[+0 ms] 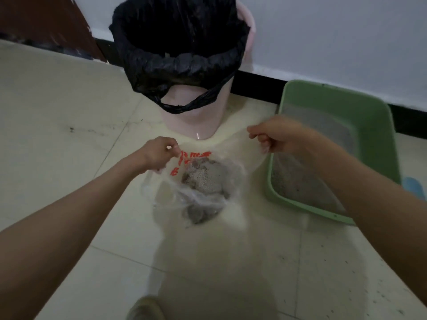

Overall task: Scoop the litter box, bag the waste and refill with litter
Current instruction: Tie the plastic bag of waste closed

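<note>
A thin clear plastic bag (pixel 175 195) with red print hangs above the floor between my hands, holding grey clumps of used litter (pixel 203 179). My left hand (pixel 159 153) pinches the bag's left edge. My right hand (pixel 277 135) pinches the right edge, stretching the mouth wide. The green litter box (pixel 374 116) sits on the floor to the right, grey litter inside it, partly hidden by my right forearm.
A pink bin (pixel 194 116) lined with a black bag (pixel 180 42) stands against the wall just beyond the clear bag. Litter grains are scattered on the tiles at lower right. A blue object (pixel 414 188) peeks out at the right edge. My shoe (pixel 145 308) shows at the bottom.
</note>
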{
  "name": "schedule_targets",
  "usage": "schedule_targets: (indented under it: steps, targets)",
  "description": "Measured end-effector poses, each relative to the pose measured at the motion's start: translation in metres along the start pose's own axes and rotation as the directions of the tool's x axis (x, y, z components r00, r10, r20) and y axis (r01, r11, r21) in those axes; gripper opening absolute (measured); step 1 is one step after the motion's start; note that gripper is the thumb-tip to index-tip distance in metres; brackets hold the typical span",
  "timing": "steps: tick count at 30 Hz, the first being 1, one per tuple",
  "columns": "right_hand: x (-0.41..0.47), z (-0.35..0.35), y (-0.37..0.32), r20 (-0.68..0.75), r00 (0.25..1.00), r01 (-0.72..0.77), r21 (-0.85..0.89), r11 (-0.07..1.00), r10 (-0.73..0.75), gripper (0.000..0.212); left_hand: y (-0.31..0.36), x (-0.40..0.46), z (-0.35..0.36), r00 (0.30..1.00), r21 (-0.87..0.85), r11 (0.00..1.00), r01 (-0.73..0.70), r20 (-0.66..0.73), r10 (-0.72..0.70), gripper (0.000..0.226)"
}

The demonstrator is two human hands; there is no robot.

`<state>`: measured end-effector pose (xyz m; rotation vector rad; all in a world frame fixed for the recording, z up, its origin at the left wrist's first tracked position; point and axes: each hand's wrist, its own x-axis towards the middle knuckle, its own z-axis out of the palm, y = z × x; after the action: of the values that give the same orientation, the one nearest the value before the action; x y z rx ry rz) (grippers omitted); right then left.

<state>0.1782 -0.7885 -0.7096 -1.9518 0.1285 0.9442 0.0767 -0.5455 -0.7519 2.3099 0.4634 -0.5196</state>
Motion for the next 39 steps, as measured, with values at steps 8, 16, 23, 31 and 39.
schedule_targets:
  steps: [8,16,23,31,39]
  targets:
    - [-0.07,-0.027,-0.023,0.131,0.98,0.095,0.366,0.926,-0.153,0.025,0.011,-0.014,-0.013,0.993,-0.019,0.999,0.048,-0.106,-0.05,0.026]
    - [-0.082,-0.029,-0.025,-0.014,0.981,0.18,0.444,0.878,-0.194,0.025,0.002,-0.044,-0.031,0.853,0.494,0.827,0.269,0.276,-0.443,0.019]
    - [-0.081,-0.02,-0.018,-0.208,0.931,0.361,0.381,0.851,-0.301,0.015,0.071,-0.054,-0.062,0.991,-0.493,0.87,0.003,0.117,0.063,0.017]
    - [-0.09,-0.014,-0.01,-0.13,0.888,0.435,0.545,0.717,-0.441,0.012,0.082,-0.057,-0.047,0.936,-0.726,0.596,-0.344,-0.217,0.276,0.008]
    - [-0.079,-0.015,0.003,-0.269,0.858,0.51,0.546,0.665,-0.438,0.008,0.074,-0.044,-0.026,0.936,-0.84,0.46,-0.287,-0.144,0.321,0.022]
